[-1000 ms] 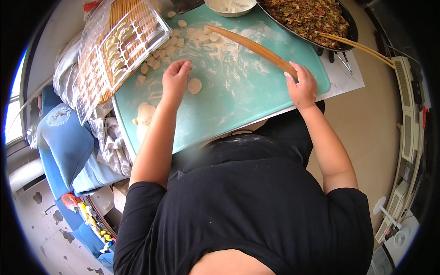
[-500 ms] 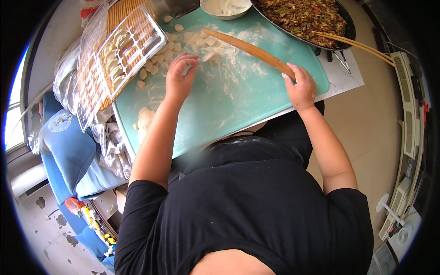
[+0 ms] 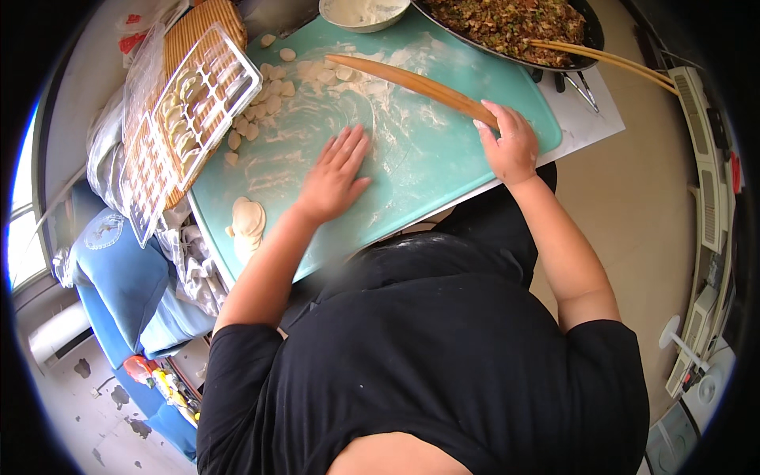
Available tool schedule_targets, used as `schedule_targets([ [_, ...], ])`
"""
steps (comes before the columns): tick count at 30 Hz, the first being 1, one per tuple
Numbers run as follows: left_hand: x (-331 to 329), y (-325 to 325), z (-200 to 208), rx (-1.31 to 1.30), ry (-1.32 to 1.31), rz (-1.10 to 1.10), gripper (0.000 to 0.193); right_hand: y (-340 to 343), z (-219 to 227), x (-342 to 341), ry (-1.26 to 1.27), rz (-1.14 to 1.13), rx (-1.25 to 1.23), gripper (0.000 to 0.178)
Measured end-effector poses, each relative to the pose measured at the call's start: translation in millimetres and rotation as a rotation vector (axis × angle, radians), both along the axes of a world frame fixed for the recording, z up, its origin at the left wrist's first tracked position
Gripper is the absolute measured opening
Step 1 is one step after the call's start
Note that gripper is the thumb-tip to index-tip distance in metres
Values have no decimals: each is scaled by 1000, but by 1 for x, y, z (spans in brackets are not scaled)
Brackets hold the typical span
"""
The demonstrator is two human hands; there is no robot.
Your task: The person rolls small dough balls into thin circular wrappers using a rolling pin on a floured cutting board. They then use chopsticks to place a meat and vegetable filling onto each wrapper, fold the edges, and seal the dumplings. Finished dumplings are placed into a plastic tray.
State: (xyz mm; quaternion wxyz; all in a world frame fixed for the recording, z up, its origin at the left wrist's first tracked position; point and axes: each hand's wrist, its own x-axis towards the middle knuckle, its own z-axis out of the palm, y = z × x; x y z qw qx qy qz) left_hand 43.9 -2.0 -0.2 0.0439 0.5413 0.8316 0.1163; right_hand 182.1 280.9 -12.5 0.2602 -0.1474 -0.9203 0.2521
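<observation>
Now the left hand (image 3: 332, 178) lies flat and open on the floured teal mat (image 3: 443, 166) — pressing, it seems — while the right hand (image 3: 511, 146) closes around the rolling pin (image 3: 412, 81)'s near end. Rolling looks next, calling for a dough piece (image 3: 273, 103) from the mat's far-left corner.

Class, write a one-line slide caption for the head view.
Left hand pressed flat on a floured teal mat, right hand on a wooden rolling pin, dough pieces nearby.

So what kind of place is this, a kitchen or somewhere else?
Most likely a home table set up for making dumplings. A floured teal mat carries small dough pieces, a wooden rolling pin lies under the right hand, and a pan of chopped filling sits behind.
</observation>
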Motion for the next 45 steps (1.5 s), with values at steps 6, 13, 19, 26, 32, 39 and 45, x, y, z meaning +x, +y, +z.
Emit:
schedule_targets([
  [6,-20,-16,1,2,-93,136,57,1,-3,-2,57,21,62,29],
  [13,1,17,-9,129,0,214,56,-1,1,-2,-18,-2,0,31],
  [19,16,-8,-8,229,58,185,46,-1,2,-3,17,38,54,30],
  [26,70,-56,22,272,82,429,57,-43,28,-1,-110,372,129,29],
  [32,35,-74,3,5,95,489,52,-105,30,-18,-309,520,221,32],
  [39,50,-77,3,-14,131,442,51,-107,17,-10,-491,617,335,50],
  [45,0,-65,-3,31,127,515,51,-102,27,-64,-475,498,450,53],
])
